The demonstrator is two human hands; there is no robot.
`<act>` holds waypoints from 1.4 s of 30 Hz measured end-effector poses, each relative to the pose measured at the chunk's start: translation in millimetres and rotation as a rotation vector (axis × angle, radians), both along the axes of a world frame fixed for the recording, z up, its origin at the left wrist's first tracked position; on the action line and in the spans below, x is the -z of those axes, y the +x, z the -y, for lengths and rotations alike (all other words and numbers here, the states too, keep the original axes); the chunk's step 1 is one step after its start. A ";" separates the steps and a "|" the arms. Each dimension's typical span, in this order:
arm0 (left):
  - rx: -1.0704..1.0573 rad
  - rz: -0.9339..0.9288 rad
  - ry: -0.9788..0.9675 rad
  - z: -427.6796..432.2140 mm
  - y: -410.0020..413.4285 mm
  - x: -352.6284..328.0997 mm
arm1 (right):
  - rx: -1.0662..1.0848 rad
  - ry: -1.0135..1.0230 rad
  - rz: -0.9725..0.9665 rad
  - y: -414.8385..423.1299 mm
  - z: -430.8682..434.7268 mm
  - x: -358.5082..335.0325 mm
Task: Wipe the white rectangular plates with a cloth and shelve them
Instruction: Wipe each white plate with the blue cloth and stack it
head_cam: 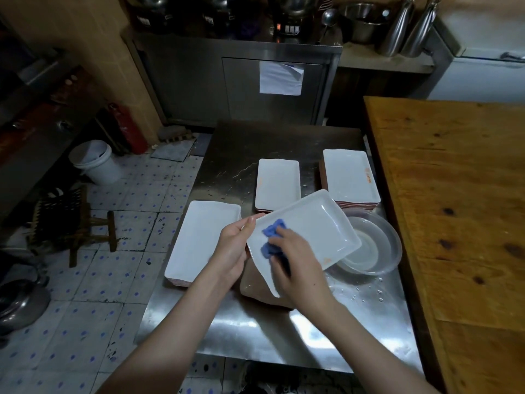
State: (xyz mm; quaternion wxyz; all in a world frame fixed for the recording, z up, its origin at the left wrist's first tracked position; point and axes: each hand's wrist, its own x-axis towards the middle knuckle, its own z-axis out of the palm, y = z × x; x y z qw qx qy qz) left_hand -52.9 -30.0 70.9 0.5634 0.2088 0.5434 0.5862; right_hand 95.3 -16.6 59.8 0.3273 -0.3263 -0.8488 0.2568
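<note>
My left hand (233, 245) grips the near-left edge of a white rectangular plate (315, 228), held tilted above the steel table (255, 331). My right hand (295, 268) holds a crumpled blue cloth (273, 237) pressed on the plate's inner face near its left end. Three stacks of the same white plates rest on the table: one at the left edge (201, 240), one in the middle back (277, 184), one at the back right (349, 177). A brown plate underside (255, 285) lies beneath the held plate.
A clear plastic basin (377, 248) with water stands right of the held plate. A wooden table (454, 194) borders the right side. Water drops dot the steel top. On the tiled floor at left are a white bucket (95, 163) and a wooden stool (82, 223).
</note>
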 end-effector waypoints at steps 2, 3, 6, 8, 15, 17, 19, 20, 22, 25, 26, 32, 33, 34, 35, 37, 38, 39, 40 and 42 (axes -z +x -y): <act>-0.010 0.001 -0.017 1.6 -2.4 1.1 | -0.062 0.022 0.044 -3.0 4.6 2.0; -0.008 -0.003 -0.020 2.5 -3.8 2.1 | -0.070 0.028 0.050 -2.0 4.3 2.4; 0.006 -0.006 -0.010 4.1 -6.7 4.2 | -0.016 0.030 0.038 8.8 -4.4 2.1; 0.006 -0.028 -0.019 5.4 -8.3 5.1 | 0.068 -0.008 0.062 21.0 -16.2 4.2; 0.024 -0.080 -0.065 15.7 -14.4 12.7 | 0.295 0.030 0.234 54.2 -42.7 14.7; 0.009 -0.073 -0.077 18.6 -14.9 16.9 | 0.331 0.032 0.270 57.3 -42.7 19.8; -0.017 -0.059 -0.086 21.9 -15.8 21.6 | 0.353 0.002 0.218 61.0 -44.5 23.2; -0.037 -0.052 -0.092 23.6 -16.3 23.8 | 0.368 -0.030 0.155 63.5 -45.6 24.3; -0.077 -0.043 -0.115 26.7 -17.3 28.3 | 0.415 -0.123 0.030 68.0 -45.7 26.3; -0.094 -0.037 -0.147 31.1 -17.4 34.3 | 0.446 -0.170 -0.041 73.3 -40.7 30.2; -0.097 -0.032 -0.155 32.5 -16.7 36.5 | 0.436 -0.171 -0.037 74.8 -38.4 31.2; -0.147 0.028 -0.164 42.4 -9.1 50.4 | 0.416 -0.207 -0.041 76.5 -24.3 31.6; -0.153 0.044 -0.162 44.1 -7.9 52.7 | 0.425 -0.225 -0.038 76.6 -22.5 32.3; -0.152 0.056 -0.160 45.7 -6.8 54.6 | 0.434 -0.252 -0.052 76.9 -21.0 32.8; -0.145 0.064 -0.156 47.3 -6.0 55.8 | 0.441 -0.283 -0.088 76.9 -19.5 32.9; -0.122 0.070 -0.152 50.3 -5.0 59.4 | 0.469 -0.334 -0.175 76.9 -16.3 31.6; -0.115 0.064 -0.161 51.5 -5.4 61.3 | 0.489 -0.357 -0.204 76.5 -14.8 30.4; -0.110 0.050 -0.175 53.1 -6.1 61.9 | 0.505 -0.385 -0.221 76.2 -14.0 29.7; -0.102 0.019 -0.194 54.5 -6.8 62.7 | 0.515 -0.414 -0.233 76.0 -13.0 29.2; -0.061 -0.077 -0.228 57.9 -8.5 66.5 | 0.521 -0.468 -0.263 75.6 -10.5 29.3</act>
